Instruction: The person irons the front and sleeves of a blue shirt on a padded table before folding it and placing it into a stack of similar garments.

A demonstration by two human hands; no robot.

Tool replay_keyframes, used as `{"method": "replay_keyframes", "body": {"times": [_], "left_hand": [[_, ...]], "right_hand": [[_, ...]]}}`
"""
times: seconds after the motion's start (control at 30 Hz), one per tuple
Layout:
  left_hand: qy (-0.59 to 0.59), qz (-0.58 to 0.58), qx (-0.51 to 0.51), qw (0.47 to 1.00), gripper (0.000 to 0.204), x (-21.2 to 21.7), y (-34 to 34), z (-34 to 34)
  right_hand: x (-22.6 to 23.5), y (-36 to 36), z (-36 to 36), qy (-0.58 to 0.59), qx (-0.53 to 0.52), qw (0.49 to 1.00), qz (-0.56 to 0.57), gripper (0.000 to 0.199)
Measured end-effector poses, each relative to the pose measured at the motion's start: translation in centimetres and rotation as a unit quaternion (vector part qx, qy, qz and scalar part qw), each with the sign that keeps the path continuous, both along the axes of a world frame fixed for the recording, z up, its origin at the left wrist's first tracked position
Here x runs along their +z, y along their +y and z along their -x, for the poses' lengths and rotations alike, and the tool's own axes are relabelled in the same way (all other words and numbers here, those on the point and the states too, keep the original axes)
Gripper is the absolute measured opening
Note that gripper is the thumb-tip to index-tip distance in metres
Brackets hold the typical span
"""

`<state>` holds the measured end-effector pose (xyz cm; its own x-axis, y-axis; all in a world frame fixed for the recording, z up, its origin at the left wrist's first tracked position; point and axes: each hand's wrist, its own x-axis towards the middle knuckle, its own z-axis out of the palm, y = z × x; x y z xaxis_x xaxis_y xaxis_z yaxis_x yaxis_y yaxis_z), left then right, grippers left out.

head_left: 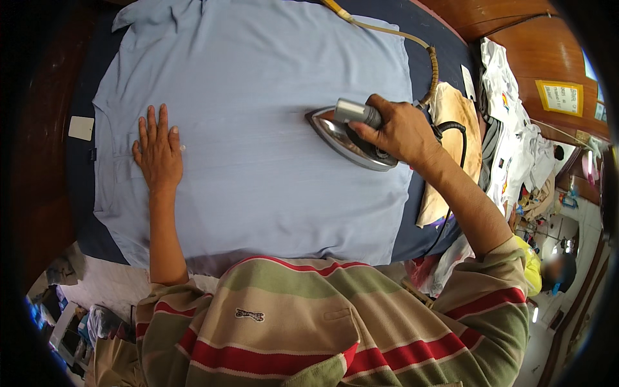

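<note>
A light blue shirt [258, 180] lies spread out over a dark navy padded ironing surface [80, 164]. My left hand [158, 155] rests flat on the shirt's left part, fingers spread, beside a small pale button. My right hand [401, 129] is wrapped round the handle of a steam iron [342, 142]. The iron's metal soleplate sits on the right half of the shirt, its tip pointing up and to the left. Some creases show in the cloth around it. The underside of the iron is hidden.
A tan hose [433, 64] and a black cord [463, 145] run from the iron. Right of the shirt lies a folded beige cloth [451, 119]. White garments [509, 129] are heaped beyond it. A person in yellow [532, 267] is at the far right. Cluttered things lie at lower left.
</note>
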<state>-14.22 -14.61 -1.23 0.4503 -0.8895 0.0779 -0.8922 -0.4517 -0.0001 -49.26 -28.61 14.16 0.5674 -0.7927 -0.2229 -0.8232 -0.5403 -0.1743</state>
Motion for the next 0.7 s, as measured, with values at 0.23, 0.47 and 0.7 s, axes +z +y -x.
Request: {"method": "replay_keyframes", "body": {"times": [0.23,0.47,0.7], "left_hand": [[0.022,0.014,-0.001,1.0,0.046,0.0,0.0,0.0],[0.018,-0.007,0.007,1.0,0.046,0.7,-0.4,0.6],[0.027,-0.003,0.019,0.999,0.046,0.9,-0.3,0.7]], "right_hand": [[0.2,-1.2,0.0,0.01,-0.049,0.999,-0.006,0.05],[0.4,-3.2,1.0,-0.044,-0.109,0.993,0.011,0.047],[2.3,-1.8,1.7,-0.022,-0.013,0.999,-0.046,0.049]]}}
